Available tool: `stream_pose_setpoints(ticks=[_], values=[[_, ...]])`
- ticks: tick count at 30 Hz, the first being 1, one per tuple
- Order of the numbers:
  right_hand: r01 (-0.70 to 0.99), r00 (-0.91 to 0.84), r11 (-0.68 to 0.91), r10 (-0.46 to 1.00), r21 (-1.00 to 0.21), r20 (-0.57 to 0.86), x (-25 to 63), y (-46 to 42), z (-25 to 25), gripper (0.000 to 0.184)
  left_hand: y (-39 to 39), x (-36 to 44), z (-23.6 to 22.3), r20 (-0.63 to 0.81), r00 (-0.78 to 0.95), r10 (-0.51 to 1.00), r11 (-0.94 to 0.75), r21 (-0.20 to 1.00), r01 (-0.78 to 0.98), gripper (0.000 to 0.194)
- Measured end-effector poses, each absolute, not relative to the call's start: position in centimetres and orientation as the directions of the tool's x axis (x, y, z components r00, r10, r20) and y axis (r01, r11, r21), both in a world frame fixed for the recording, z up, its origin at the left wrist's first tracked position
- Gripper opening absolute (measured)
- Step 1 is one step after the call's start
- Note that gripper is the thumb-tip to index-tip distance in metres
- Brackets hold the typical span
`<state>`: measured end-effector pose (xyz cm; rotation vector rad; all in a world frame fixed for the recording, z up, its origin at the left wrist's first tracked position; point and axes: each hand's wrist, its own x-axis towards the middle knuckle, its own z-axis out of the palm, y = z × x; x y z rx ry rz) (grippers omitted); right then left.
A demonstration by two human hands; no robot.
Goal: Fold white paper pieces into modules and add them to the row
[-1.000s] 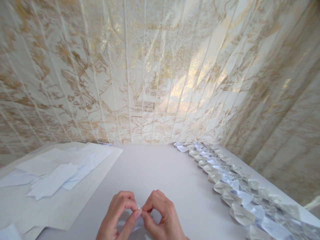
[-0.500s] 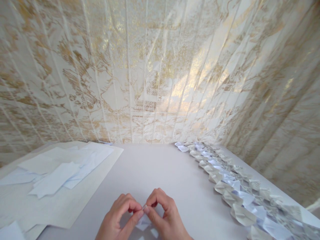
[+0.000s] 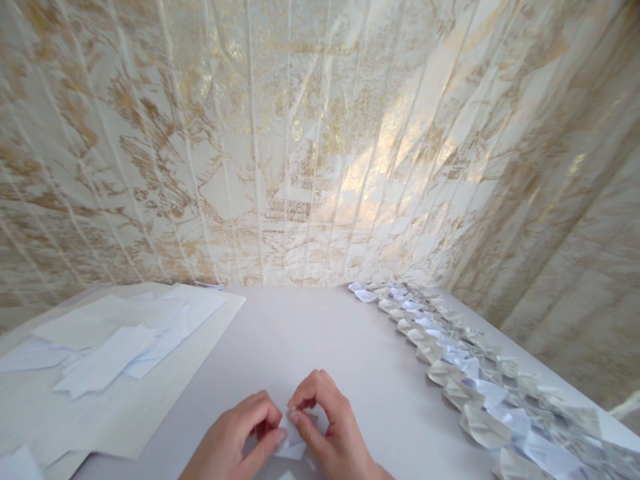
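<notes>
A small folded piece of white paper (image 3: 292, 448) is between my hands, low in the middle of the head view. My right hand (image 3: 334, 427) is closed, its thumb and index finger pinching the paper's upper tip. On the other side, my left hand (image 3: 239, 435) has its fingers curled and its thumb against the paper's left edge, close to the index fingertip. Part of the paper is hidden behind the right thumb and below the frame. A further bit of white paper shows at the bottom edge.
Loose white paper pieces (image 3: 107, 357) lie on a large off-white sheet (image 3: 150, 407) at left. Rows of folded paper pieces (image 3: 463, 393), white and greyish, run along the table's right side. Behind the pale table (image 3: 300, 333) hangs a gold-patterned curtain (image 3: 280, 147).
My left fingertips have drawn a little left and down, away from the right fingertips at the paper's tip. The right hand still pinches it.
</notes>
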<state>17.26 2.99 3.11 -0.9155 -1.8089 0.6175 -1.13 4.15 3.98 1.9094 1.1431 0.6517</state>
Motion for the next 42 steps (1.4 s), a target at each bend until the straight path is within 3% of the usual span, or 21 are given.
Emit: stream_pose_setpoints(ticks=[3, 5, 7, 10, 13, 15, 17, 19, 21, 25, 31, 37, 42], values=[[0.405, -0.39, 0.708, 0.707, -0.579, 0.59, 17.5, 3.0, 3.5, 0.008, 4.2, -1.3, 4.2, 0.011, 0.424, 0.906, -0.237, 0.843, 0.483, 0.024], [0.459, -0.448, 0.716, 0.698, -0.527, 0.558, 17.5, 3.1, 3.5, 0.023, 4.4, -1.4, 4.1, 0.035, 0.42, 0.907, -0.251, 0.845, 0.472, 0.025], [0.494, -0.451, 0.705, 0.708, -0.509, 0.543, 17.4, 3.1, 3.4, 0.029, 4.5, -1.5, 4.0, 0.068, 0.421, 0.905, -0.275, 0.847, 0.454, 0.026], [0.503, -0.428, 0.701, 0.71, -0.505, 0.56, 17.4, 3.1, 2.9, 0.021, 4.2, -1.4, 4.2, 0.116, 0.399, 0.91, -0.29, 0.865, 0.409, 0.03], [0.467, -0.337, 0.665, 0.743, -0.582, 0.579, 17.5, 3.0, 2.6, 0.021, 3.6, -0.9, 4.4, 0.142, 0.342, 0.929, -0.257, 0.912, 0.319, 0.036], [0.422, -0.269, 0.64, 0.764, -0.642, 0.586, 17.7, 2.9, 2.6, 0.034, 3.3, -0.5, 4.2, 0.08, 0.243, 0.967, -0.136, 0.966, 0.222, 0.039], [0.389, -0.261, 0.659, 0.749, -0.644, 0.609, 17.9, 3.0, 2.9, 0.033, 3.2, 0.0, 3.7, -0.074, 0.181, 0.981, 0.061, 0.995, 0.078, 0.049], [0.375, -0.289, 0.706, 0.705, -0.601, 0.648, 18.0, 3.1, 3.3, 0.024, 3.3, 0.5, 3.1, -0.223, 0.246, 0.943, 0.245, 0.968, -0.061, 0.061], [0.371, -0.302, 0.733, 0.676, -0.571, 0.672, 18.1, 3.2, 3.7, 0.023, 3.5, 0.8, 2.8, -0.271, 0.333, 0.903, 0.335, 0.93, -0.15, 0.066], [0.384, -0.28, 0.719, 0.689, -0.579, 0.669, 18.0, 3.2, 3.6, 0.026, 3.5, 0.7, 3.0, -0.18, 0.324, 0.929, 0.266, 0.933, -0.244, 0.064], [0.314, -0.263, 0.676, 0.736, -0.666, 0.623, 17.6, 3.0, 3.2, 0.043, 3.5, 0.3, 3.2, -0.094, 0.246, 0.965, 0.141, 0.973, -0.182, 0.044], [0.239, -0.254, 0.624, 0.78, -0.744, 0.572, 17.7, 2.6, 3.6, 0.031, 3.2, 0.5, 3.3, -0.091, 0.196, 0.976, 0.115, 0.987, -0.113, 0.041], [0.199, -0.245, 0.339, 0.926, -0.92, 0.288, 17.0, 2.8, 2.7, 0.024, 2.4, 0.9, 3.7, -0.043, 0.168, 0.985, 0.045, 0.999, -0.007, 0.034]])
